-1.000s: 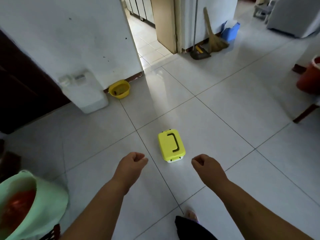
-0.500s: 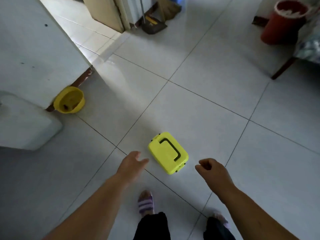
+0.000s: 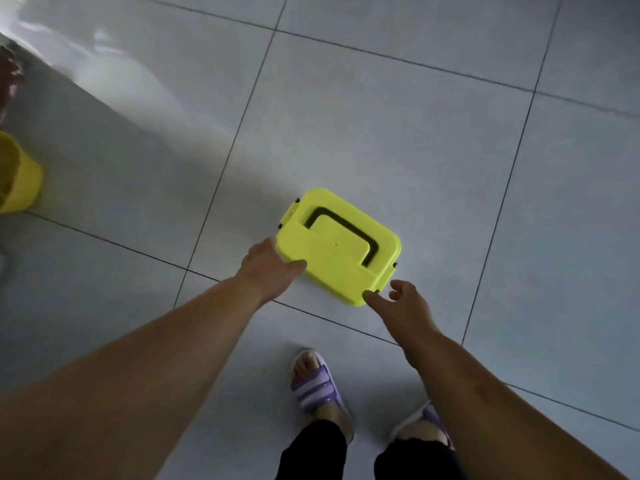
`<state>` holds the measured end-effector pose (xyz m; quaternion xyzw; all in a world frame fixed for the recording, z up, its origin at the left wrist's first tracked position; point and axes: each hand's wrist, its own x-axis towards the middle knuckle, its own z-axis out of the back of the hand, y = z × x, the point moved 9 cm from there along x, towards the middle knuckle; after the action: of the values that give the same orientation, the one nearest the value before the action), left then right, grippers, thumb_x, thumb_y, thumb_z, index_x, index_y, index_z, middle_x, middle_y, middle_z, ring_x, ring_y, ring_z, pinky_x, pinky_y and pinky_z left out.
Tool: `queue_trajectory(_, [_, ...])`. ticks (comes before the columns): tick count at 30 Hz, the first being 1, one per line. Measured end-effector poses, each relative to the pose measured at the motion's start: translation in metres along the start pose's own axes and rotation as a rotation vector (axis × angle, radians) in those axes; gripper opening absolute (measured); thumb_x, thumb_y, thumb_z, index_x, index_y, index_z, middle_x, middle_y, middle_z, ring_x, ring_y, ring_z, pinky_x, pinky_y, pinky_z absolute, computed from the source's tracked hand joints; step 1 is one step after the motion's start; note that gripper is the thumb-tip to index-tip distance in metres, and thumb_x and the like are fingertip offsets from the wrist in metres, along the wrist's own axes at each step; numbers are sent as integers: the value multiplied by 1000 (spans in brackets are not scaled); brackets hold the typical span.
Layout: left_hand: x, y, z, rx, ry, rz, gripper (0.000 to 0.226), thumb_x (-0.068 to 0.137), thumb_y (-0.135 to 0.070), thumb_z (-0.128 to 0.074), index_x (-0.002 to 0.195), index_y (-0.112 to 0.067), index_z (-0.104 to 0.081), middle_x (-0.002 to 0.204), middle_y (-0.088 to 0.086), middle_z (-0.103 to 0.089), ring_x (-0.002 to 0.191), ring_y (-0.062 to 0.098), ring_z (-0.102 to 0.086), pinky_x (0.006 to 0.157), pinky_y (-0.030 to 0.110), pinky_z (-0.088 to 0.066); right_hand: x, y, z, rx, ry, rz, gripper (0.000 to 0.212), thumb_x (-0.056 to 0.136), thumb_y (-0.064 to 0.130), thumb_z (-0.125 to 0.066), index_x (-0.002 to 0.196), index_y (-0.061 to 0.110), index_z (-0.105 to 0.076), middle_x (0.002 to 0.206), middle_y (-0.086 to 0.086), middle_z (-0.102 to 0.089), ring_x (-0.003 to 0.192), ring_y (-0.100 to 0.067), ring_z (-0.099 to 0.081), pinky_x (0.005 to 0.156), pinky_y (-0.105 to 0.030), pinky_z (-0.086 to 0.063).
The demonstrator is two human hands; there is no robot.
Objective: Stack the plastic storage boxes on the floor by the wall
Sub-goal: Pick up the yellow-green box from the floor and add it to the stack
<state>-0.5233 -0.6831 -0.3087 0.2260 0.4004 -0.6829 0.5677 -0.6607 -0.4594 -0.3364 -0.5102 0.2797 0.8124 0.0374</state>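
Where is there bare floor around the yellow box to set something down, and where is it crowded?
Bare tile lies beyond the yellow box and to its right, also between it and the yellow bowl at left. Crowded: its near side, with left hand, right hand and sandalled feet.

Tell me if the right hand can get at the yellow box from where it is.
Probably yes. The right hand hovers open at the near right corner of the yellow box, fingertips almost touching it, with nothing between.
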Motion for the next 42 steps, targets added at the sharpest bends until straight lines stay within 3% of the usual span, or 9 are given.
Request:
queue_trajectory(3, [46, 3, -23, 37, -21, -39, 66, 83, -43, -69, 134, -8, -47, 137, 20, -50, 126, 36, -49, 104, 43, -42, 45, -34, -19, 63, -34, -72, 87, 77, 40, -76, 147, 11, -32, 146, -15, -45, 126, -32, -50, 91, -38, -42])
queue_trajectory(6, [87, 7, -29, 77, -59, -45, 72, 82, -47, -68, 136, -6, -45, 138, 21, -49, 126, 38, -49, 105, 45, -42, 79, -58, -33, 136, -62, -130, 96, 76, 41, -77, 150, 11, -23, 147, -16, -42, 127, -36, -49, 91, -41, -43])
queue_trajectory(9, [121, 10, -37, 83, -65, -46, 80, 82, -53, -67, 140, -6, -40, 143, 21, -45, 128, 39, -47, 106, 49, -41, 108, -71, -47, 207, -75, -152, 103, 74, 43, -78, 152, 12, -17, 139, -16, -48, 121, -39, -53, 97, -52, -47])
queue_trajectory(16, [161, 24, -62, -174, -14, -3, 95, 77, -52, -74, 150, -14, -27, 148, 13, -45, 132, 35, -48, 108, 49, -41, 144, -82, -67, 347, -90, -138, 78, 73, 32, -80, 136, 13, -37, 127, -11, -50, 114, -36, -54, 94, -58, -49])
queue_trajectory(21, [153, 27, -58, -139, -57, -4, 92, 72, -44, -81, 144, -13, -33, 144, 14, -47, 127, 36, -50, 105, 50, -43, 141, -82, -55, 359, -42, -140, 71, 74, 27, -81, 130, 8, -42, 101, -7, -56, 83, -27, -62, 84, -60, -54])
queue_trajectory(24, [140, 31, -55, -148, -80, 1, 93, 71, -43, -82, 144, -13, -34, 143, 15, -48, 126, 37, -51, 104, 51, -44, 132, -81, -48, 327, -22, -122, 70, 74, 26, -82, 129, 7, -43, 104, -9, -58, 86, -27, -62, 85, -59, -55])
queue_trajectory(28, [102, 2, -45, -148, -76, -17, 93, 72, -43, -82, 145, -11, -34, 143, 16, -48, 126, 37, -50, 103, 52, -44, 97, -60, -4, 295, -59, -83, 73, 73, 27, -83, 131, 5, -46, 123, -13, -57, 110, -33, -57, 93, -54, -51])
queue_trajectory(37, [-46, -145, -20, -126, -57, -120, 94, 73, -45, -80, 147, -12, -32, 145, 16, -47, 128, 37, -50, 103, 50, -44, -36, -21, 172, 276, -121, -24, 61, 72, 32, -82, 120, 5, -55, 110, -13, -63, 100, -30, -62, 88, -52, -54])
queue_trajectory(42, [-148, -263, -13, -102, -57, -228, 88, 72, -43, -82, 140, -11, -38, 138, 16, -52, 121, 36, -54, 98, 48, -47, -121, -13, 292, 406, -215, 3, 58, 73, 29, -82, 119, 6, -55, 108, -12, -63, 99, -28, -62, 87, -51, -55])
